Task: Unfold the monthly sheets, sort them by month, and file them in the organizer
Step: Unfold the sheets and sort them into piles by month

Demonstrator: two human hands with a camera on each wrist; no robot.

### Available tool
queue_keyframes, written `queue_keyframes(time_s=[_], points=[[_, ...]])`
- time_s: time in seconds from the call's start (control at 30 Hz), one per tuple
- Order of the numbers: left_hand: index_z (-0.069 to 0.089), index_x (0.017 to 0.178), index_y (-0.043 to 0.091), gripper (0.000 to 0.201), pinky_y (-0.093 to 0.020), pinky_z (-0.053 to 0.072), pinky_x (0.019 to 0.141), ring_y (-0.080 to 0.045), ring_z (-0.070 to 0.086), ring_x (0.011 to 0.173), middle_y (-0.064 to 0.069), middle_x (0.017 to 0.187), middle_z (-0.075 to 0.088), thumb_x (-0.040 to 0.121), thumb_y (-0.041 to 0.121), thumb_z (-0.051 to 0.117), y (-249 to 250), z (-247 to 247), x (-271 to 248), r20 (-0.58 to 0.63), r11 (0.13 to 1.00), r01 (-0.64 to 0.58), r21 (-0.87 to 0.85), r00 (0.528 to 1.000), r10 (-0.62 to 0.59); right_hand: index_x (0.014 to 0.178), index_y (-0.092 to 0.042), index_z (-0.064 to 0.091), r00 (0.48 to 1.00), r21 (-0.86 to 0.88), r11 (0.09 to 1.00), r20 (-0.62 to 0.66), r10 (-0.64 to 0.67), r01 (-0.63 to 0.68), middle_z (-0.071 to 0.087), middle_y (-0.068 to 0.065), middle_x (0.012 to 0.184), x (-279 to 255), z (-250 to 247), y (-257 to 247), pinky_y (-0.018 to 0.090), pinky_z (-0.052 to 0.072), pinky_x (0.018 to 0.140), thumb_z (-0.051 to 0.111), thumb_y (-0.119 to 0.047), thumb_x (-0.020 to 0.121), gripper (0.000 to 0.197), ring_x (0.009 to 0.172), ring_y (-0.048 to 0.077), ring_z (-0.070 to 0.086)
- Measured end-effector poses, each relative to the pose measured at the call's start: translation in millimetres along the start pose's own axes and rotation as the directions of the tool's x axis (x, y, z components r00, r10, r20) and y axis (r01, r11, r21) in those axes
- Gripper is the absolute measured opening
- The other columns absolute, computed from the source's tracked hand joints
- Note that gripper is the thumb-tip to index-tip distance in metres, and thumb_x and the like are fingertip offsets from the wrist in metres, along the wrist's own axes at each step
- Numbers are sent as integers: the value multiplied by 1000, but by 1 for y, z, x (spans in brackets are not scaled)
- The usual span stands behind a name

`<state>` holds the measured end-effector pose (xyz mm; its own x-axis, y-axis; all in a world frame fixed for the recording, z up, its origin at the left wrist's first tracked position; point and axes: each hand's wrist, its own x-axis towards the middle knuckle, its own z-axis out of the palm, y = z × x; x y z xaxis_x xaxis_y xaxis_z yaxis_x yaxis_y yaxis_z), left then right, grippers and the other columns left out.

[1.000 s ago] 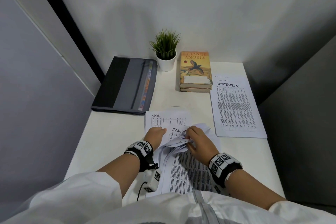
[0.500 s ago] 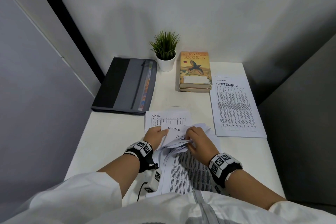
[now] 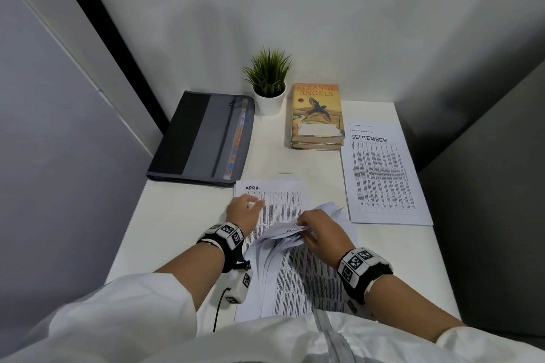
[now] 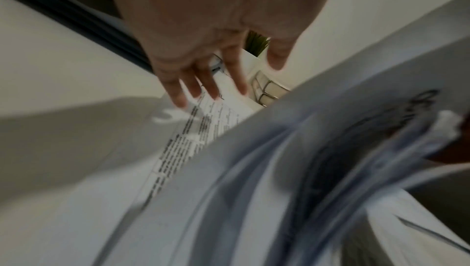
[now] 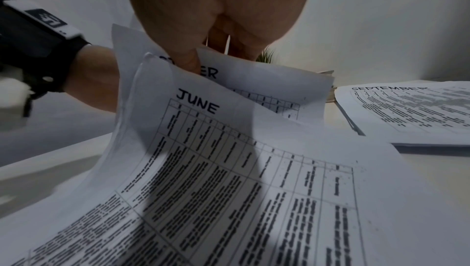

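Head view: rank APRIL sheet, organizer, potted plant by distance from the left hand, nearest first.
1. APRIL sheet: under the left hand, touching.
2. organizer: farther back, to its left.
3. potted plant: farthest, at the back wall.

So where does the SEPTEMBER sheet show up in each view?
Head: SEPTEMBER sheet lies flat at right, just right of the books.
Left wrist: not in view; too blurred to read most sheets.
Right wrist: far right edge, flat on the table.
Shared landmark: the plant, top centre in head view, peeking behind the right hand.
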<state>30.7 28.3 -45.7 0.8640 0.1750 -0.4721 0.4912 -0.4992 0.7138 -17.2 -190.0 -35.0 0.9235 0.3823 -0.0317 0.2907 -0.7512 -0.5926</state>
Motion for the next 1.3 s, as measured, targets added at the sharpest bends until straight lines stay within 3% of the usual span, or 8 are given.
queue_keyframes(time_s=[0.2, 0.33, 0.53, 0.6, 0.73, 0.83, 1.03, 1.3], points=[[34, 143, 5, 59, -35, 36, 103, -32, 48, 126, -14, 137, 49, 92, 23, 58, -3, -19, 33, -67, 967, 212, -143, 972, -223, 92, -18, 54, 1000, 13, 1000, -14, -28, 28, 54, -3, 99, 2, -2, 1, 29, 50, 69, 62, -13, 85, 12, 96, 13, 48], [45, 69, 4, 31, -31, 30, 66, -23, 42, 74, -17, 74, 44, 96, 16, 51, 0, -19, 36, -131, 998, 1, -58, 991, -8, 91, -17, 51, 999, 16, 999, 8, -48, 48, 55, -2, 95, 6, -3, 2, 36, 49, 65, 58, -13, 87, 9, 85, 19, 53], [56, 70, 4, 25, -28, 36, 63, -16, 45, 65, -9, 68, 52, 84, 15, 73, 11, -11, 11, 80, 980, -52, -193, 994, 68, 91, -14, 53, 999, 36, 998, 2, -53, 53, 31, -5, 150, 20, 3, 3, 36, 52, 66, 60, -10, 87, 9, 88, 18, 62], [67, 89, -1, 20, -23, 46, 63, -15, 57, 70, -8, 82, 69, 79, 12, 78, 11, -7, 3, 148, 969, -40, -242, 986, 78, 92, -13, 53, 998, 27, 998, 3, -62, 62, 31, -4, 151, 24, 5, 3, 37, 53, 69, 61, -8, 86, 11, 96, 19, 61], [49, 61, 15, 35, -11, 33, 43, -1, 37, 40, 15, 45, 45, 76, 12, 81, 12, -4, -4, 162, 958, -51, -283, 982, 100, 96, -14, 53, 998, 33, 998, -5, -55, 55, 54, -2, 116, 29, 7, 2, 31, 49, 69, 59, -9, 88, 12, 98, 20, 55], [37, 61, 17, 45, -23, 27, 49, -11, 27, 50, 5, 53, 32, 81, 20, 77, 11, -10, -4, 118, 967, -64, -245, 988, 96, 95, -14, 54, 1000, 28, 999, 7, -23, 23, 54, -1, 96, 27, 6, 2, 31, 45, 65, 58, -10, 88, 9, 88, 19, 51], [61, 101, -3, 26, -44, 53, 88, -29, 65, 85, -14, 94, 69, 90, 20, 67, 28, -32, -2, -40, 970, -164, -180, 986, 159, 93, -13, 55, 1000, 34, 999, 15, 15, -15, 56, -1, 91, 21, 3, 0, 33, 45, 67, 57, -9, 89, 6, 84, 18, 50], [54, 99, 16, 10, -29, 51, 73, -17, 64, 88, 0, 93, 65, 97, 26, 53, 67, -67, -12, -437, 892, -381, -241, 864, 251, 93, -14, 57, 1000, 66, 998, -15, 23, -22, 60, -2, 91, 14, -4, -3, 30, 43, 66, 57, -13, 92, 2, 81, 16, 52]])
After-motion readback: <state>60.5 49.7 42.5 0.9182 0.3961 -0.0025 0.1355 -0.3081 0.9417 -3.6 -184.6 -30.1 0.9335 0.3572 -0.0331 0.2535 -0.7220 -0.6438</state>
